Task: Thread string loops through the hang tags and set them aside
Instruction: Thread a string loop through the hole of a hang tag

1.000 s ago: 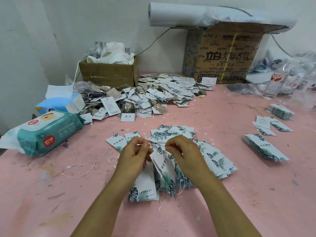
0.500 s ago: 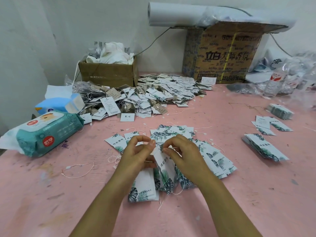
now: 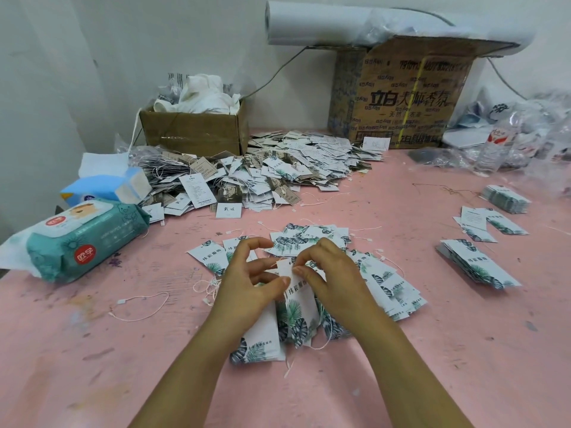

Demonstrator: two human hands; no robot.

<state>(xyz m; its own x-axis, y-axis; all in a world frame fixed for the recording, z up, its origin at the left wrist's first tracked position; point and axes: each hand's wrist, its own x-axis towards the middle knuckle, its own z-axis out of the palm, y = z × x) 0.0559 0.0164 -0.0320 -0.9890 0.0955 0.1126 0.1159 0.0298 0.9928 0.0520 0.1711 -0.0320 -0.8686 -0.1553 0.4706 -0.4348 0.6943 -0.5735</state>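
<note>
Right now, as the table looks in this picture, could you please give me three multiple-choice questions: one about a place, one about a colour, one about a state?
1. Where is the teal wet wipes pack?
A. on the table, far left
B. on the white roll
C. on the floor

2. What colour is the table surface?
A. green
B. pink
C. black

3. The leaf-print hang tag at centre is:
A. lying untouched
B. held by the left hand and the right hand
C. torn in half

Answers:
1 A, the pack lies near the table's left edge.
2 B, the bare surface is pink.
3 B, fingers of both hands pinch the tag.
</note>
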